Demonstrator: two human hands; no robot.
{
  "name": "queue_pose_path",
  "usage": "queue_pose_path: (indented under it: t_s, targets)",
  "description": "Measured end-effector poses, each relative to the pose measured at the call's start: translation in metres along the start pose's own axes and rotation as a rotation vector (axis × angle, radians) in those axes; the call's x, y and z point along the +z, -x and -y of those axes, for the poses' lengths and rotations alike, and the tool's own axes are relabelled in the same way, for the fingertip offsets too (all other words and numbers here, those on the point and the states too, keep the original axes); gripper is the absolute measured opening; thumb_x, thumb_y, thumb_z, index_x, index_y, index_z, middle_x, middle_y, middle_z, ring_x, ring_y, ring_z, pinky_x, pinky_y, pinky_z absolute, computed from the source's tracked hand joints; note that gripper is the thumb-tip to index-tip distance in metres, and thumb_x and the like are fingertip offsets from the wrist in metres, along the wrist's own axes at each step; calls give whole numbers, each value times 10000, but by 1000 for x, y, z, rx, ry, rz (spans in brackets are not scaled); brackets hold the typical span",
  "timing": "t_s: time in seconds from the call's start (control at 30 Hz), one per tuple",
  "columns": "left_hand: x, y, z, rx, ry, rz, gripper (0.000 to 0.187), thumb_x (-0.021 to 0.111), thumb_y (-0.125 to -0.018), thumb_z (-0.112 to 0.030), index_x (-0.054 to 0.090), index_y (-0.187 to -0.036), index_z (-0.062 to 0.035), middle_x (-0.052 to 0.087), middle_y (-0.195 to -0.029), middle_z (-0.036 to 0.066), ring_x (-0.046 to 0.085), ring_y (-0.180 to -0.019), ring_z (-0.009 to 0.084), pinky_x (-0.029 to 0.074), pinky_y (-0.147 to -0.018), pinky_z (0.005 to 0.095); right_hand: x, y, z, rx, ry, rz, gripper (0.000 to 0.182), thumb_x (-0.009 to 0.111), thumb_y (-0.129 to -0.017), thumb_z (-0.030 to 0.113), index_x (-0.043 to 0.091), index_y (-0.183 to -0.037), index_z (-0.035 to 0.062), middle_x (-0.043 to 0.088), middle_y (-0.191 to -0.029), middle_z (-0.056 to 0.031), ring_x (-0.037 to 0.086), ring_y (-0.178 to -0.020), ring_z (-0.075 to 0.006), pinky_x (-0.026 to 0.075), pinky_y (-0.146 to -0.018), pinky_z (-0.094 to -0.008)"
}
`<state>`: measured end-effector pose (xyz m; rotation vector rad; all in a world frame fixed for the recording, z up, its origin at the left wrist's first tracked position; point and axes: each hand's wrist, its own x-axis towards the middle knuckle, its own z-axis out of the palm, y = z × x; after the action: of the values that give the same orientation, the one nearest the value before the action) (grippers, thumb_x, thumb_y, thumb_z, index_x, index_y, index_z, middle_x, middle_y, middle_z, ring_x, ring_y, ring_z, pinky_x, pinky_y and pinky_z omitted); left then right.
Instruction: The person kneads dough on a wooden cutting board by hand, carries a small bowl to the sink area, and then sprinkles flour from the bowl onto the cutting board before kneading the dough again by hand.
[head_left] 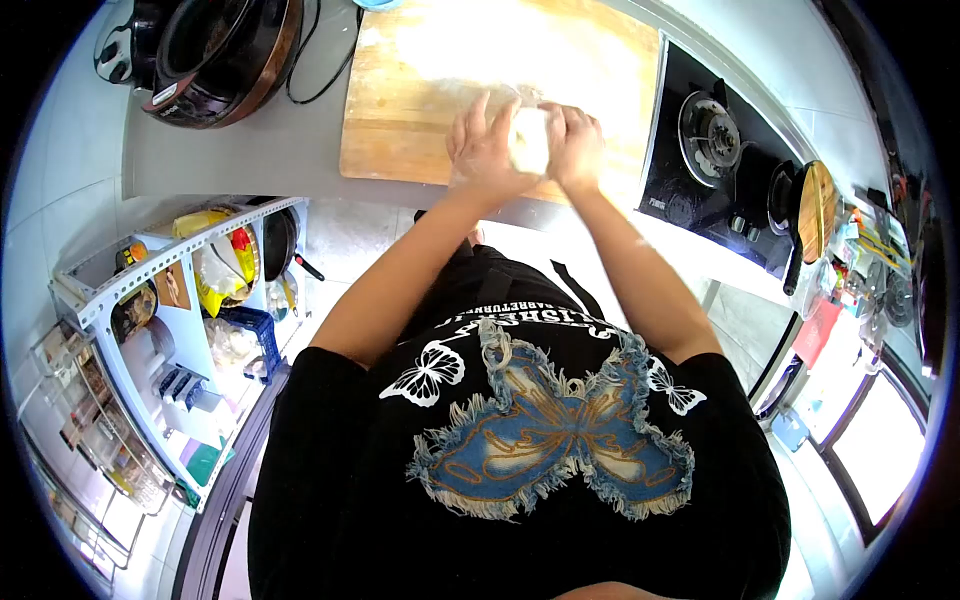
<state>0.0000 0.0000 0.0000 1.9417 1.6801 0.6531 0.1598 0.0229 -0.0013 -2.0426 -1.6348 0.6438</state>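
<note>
A pale lump of dough (530, 142) rests near the front edge of a wooden board (400, 110), pressed between my two hands. My left hand (484, 145) holds its left side, fingers pointing away from me. On the other side, my right hand (575, 145) curls around the dough with bent fingers. Whitish flour-like traces mark the board beyond my hands. Strong glare washes out the board's far part, and my hands cover the dough's sides.
Right of the board is a black gas stove (680, 150) with a burner (710, 138). A dark cooker (225, 70) and black cable (310, 95) occupy the counter's left. A loaded shelf rack (180, 260) stands lower left. A round wooden lid (817, 210) is at the right.
</note>
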Motion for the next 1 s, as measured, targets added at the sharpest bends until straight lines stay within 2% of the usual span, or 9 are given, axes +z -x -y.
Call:
queue_pose_path:
  t_s: [0.07, 0.2, 0.33, 0.4, 0.6, 0.8, 0.9, 0.97, 1.0]
  targets:
    - [19, 0, 29, 197, 380, 130, 1051, 918, -614, -371, 384, -1500, -188, 483, -1370, 179, 479, -1279, 411, 442, -1056, 506, 24, 21, -13, -240, 80, -337, 265, 519, -963, 238, 752, -1065, 165, 691, -1154, -79, 564, -1146, -349, 393, -1063, -486]
    - [42, 20, 41, 164, 296, -24, 1085, 947, -559, -287, 393, -1484, -166, 504, -1224, 184, 563, -1071, 430, 506, -877, 525, 41, 32, -7, -230, 163, -382, 281, 489, -961, 219, 743, -1071, 176, 683, -1170, -69, 563, -1141, -326, 374, -1070, -460]
    - [39, -6, 42, 8, 325, 20, 929, 892, -679, -237, 429, -1478, -132, 574, -1275, 182, 601, -1077, 365, 502, -961, 483, 51, -9, -14, -312, 234, -316, 272, 579, -920, 246, 715, -1141, 167, 673, -1172, -88, 576, -1159, -308, 403, -1061, -463]
    - [32, -34, 46, -163, 205, 214, 1033, 905, -706, -261, 287, -1525, -142, 506, -1205, 186, 596, -1088, 417, 550, -871, 476, 65, -37, -17, -304, 300, -286, 289, 604, -911, 248, 697, -1169, 154, 669, -1160, -90, 584, -1140, -305, 416, -1033, -460]
    - [22, -95, 25, -389, 67, 383, 905, 831, -811, -315, 294, -1514, -124, 562, -1234, 203, 649, -1101, 402, 572, -858, 464, 80, -95, -37, -232, 472, -198, 390, 678, -887, 255, 643, -1250, 117, 658, -1125, -97, 609, -1082, -296, 455, -948, -451]
    - [25, -166, 29, -191, -166, 421, 649, 762, -825, -298, 526, -1403, -122, 647, -1187, 143, 633, -1074, 294, 524, -943, 400, 85, -147, -35, -166, 431, -210, 449, 686, -918, 278, 611, -1322, 98, 669, -1128, -101, 642, -1042, -266, 490, -914, -406]
    - [15, -191, 5, -189, -340, 696, 480, 603, -922, -353, 584, -1338, -113, 694, -1148, 97, 656, -1080, 235, 518, -964, 377, 63, -160, -58, -573, -425, -61, 513, 680, -928, 316, 578, -1387, 112, 676, -1196, -98, 655, -1059, -247, 502, -945, -370]
    - [37, -137, -18, -28, -434, 235, 522, 634, -904, -393, 570, -1324, -90, 611, -1313, 100, 623, -1131, 248, 509, -984, 416, -15, -128, 11, -283, 42, 281, 476, 679, -927, 341, 625, -1337, 107, 695, -1199, -96, 658, -1071, -239, 502, -961, -387]
    - [42, -104, -29, 110, -393, 83, 565, 660, -891, -404, 556, -1343, -81, 568, -1353, 128, 604, -1159, 270, 503, -993, 416, -23, -111, 9, -290, 51, 271, 476, 679, -927, 341, 625, -1337, 107, 695, -1199, -96, 658, -1071, -239, 502, -961, -387]
